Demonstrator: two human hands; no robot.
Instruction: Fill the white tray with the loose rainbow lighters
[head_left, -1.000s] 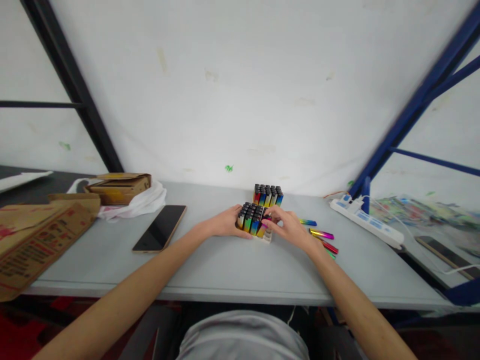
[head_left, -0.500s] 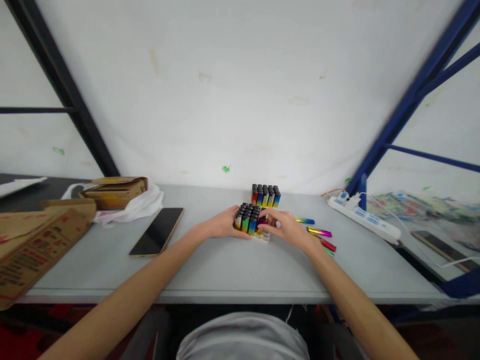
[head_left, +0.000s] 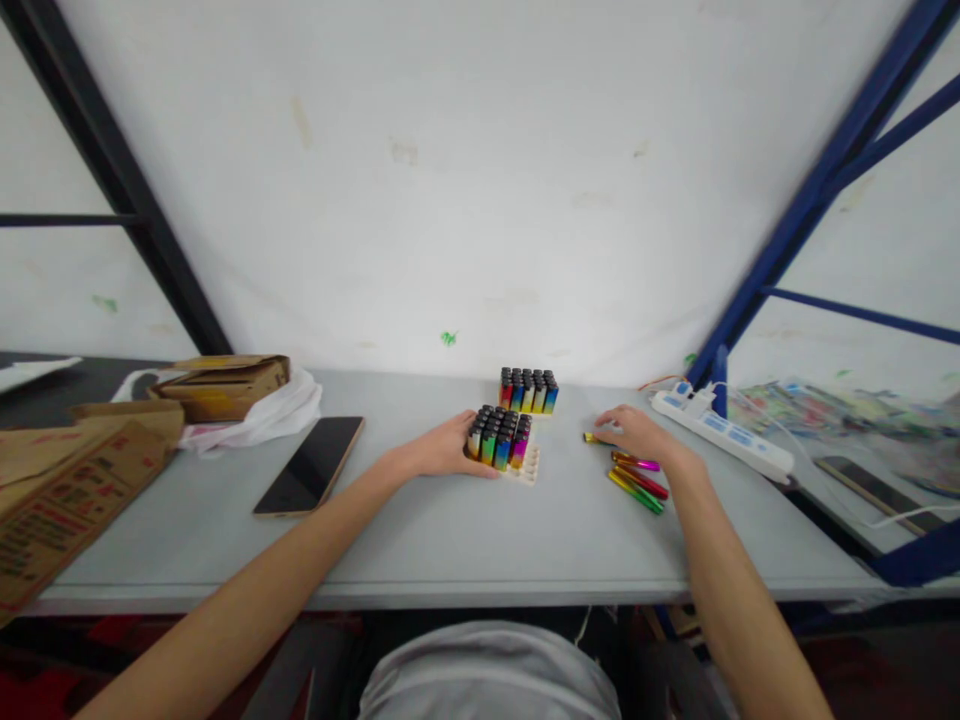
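My left hand (head_left: 448, 449) is wrapped around the left side of a group of shiny, rainbow-coloured tubes with black tops (head_left: 495, 435). These stand upright in rows in a white holed tray (head_left: 531, 468), whose bare right edge shows several holes. Away to the right, my right hand (head_left: 634, 434) has its fingers closed over a loose shiny tube (head_left: 589, 438); only its yellow end shows. Several more loose tubes lie just below that hand: a yellow and magenta tube (head_left: 636, 462), a red tube (head_left: 649, 484) and a green tube (head_left: 637, 494).
Behind the tray stands a second block of black-topped tubes (head_left: 529, 392). A phone (head_left: 311, 465) lies to the left, near cardboard boxes (head_left: 229, 388) and a white plastic bag (head_left: 289, 408). At the right is a white power strip (head_left: 724, 436), beside a blue frame post (head_left: 795, 220).
My right hand has left the tray and moved right to the loose tubes. A magenta and yellow tube now shows upright at the tray's front right. My left hand stays put.
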